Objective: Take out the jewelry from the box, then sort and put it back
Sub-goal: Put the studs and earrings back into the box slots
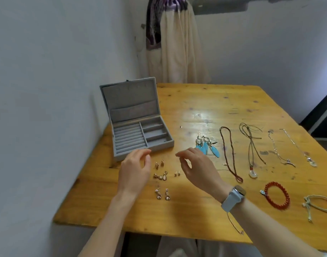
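The grey jewelry box (138, 134) stands open and apparently empty at the counter's (196, 210) left, while the pieces lie in groups: small earrings (159, 176) nearest the box, blue feather earrings (207, 144), then necklaces (251, 151) and bracelets (277, 195) to the right, evidently sorted by kind for return. The left hand (134, 169) and right hand (196, 166) hover over the small earrings. Both hands' fingers are loosely curled and parted; whether the left pinches anything tiny cannot be told.
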Demonstrator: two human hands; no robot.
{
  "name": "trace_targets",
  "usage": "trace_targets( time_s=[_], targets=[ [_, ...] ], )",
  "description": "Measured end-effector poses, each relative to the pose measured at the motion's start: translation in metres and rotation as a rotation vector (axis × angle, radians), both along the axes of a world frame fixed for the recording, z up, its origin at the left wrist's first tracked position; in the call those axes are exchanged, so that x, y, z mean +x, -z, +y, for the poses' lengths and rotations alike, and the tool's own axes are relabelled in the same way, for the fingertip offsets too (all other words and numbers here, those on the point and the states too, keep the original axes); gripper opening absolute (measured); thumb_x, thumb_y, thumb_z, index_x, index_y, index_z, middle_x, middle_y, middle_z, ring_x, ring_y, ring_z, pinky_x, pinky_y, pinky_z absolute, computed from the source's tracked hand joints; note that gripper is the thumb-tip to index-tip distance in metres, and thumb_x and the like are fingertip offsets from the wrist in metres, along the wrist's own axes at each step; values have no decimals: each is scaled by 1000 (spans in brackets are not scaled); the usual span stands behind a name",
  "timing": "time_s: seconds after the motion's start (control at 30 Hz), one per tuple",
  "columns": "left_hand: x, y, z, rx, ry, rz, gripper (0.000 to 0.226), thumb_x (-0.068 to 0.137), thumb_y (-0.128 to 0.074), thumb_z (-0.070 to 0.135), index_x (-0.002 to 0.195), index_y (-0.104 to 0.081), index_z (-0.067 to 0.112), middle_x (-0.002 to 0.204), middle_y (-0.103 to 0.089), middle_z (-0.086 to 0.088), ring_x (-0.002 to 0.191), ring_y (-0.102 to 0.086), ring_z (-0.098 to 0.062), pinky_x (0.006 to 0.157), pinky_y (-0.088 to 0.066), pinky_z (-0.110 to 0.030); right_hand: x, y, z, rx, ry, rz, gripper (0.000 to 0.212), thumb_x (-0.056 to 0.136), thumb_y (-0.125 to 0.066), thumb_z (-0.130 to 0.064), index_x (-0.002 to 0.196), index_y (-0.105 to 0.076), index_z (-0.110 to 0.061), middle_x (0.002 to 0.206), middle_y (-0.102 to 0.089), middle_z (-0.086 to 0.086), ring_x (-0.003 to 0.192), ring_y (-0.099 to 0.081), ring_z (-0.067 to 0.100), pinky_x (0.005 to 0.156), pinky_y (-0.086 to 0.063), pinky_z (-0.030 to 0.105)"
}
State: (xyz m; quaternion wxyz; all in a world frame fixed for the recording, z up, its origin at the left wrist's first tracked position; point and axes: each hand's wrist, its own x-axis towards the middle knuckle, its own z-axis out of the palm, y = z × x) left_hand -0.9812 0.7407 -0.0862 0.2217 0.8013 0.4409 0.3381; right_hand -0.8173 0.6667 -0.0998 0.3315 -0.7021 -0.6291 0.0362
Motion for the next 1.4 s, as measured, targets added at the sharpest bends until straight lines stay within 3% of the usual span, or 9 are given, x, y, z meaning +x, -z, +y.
trace_targets(
  time_s=[0.23,0.4,0.5,0.63,0.77,0.87,1.07,1.27,1.4],
  targets=[
    [-41,41,24,-195,-135,80,25,91,-52,17,114,-61,16,115,-59,-1,104,-50,-9,87,-39,-19,-31,17,58,-141,-156,-94,26,91,-49,-22,114,-60,-21,106,-60,-1,103,-45,18,82,-39,28],
    [-43,49,33,-168,-88,142,27,88,-56,27,114,-61,23,110,-57,5,104,-45,-7,93,-40,-27,-42,27,84,-219,-232,-240,27,91,-48,-33,114,-58,-25,113,-54,-2,105,-40,18,87,-35,32],
    [-41,50,37,-130,-63,215,23,87,-57,33,109,-64,27,105,-56,9,102,-43,-7,87,-31,-22,-43,31,90,-218,-254,-253,22,90,-49,-34,106,-61,-24,109,-55,-3,103,-40,17,85,-33,31],
    [-41,48,42,-115,-49,170,12,87,-58,26,95,-67,24,94,-57,12,97,-47,-7,89,-38,-27,-39,25,94,-195,-253,-105,19,89,-54,-26,103,-62,-17,102,-58,-1,97,-45,15,85,-38,28],
    [-42,26,66,-103,-76,23,12,88,-57,19,97,-66,20,90,-57,14,90,-50,-2,74,-38,-6,-35,7,116,-141,-252,111,13,87,-57,-13,98,-62,-10,89,-56,-2,84,-49,11,72,-39,14],
    [-39,10,103,-93,-149,-10,15,89,-56,17,100,-66,16,92,-61,7,87,-54,-6,65,-39,-5,-36,0,141,-140,-250,186,15,88,-55,-11,101,-61,-9,90,-56,-2,85,-53,13,74,-43,17],
    [-34,5,175,-59,-252,227,17,91,-53,18,99,-68,15,103,-62,-5,97,-55,-19,82,-46,-31,-37,9,189,-116,-204,176,20,88,-50,-11,106,-60,-10,97,-57,3,88,-46,10,77,-38,19],
    [-21,6,198,91,-321,602,20,90,-53,24,104,-67,25,117,-43,-4,113,-34,-23,89,-29,-36,-31,23,208,-63,-165,186,19,89,-51,-13,105,-61,-12,93,-56,1,88,-42,8,74,-30,14],
    [-18,6,202,114,-335,725,21,89,-51,24,103,-66,30,126,-39,-4,117,-29,-26,90,-27,-39,-28,29,208,-44,-170,199,20,89,-50,-12,106,-61,-12,93,-52,-5,89,-41,6,75,-29,12]
  ],
)
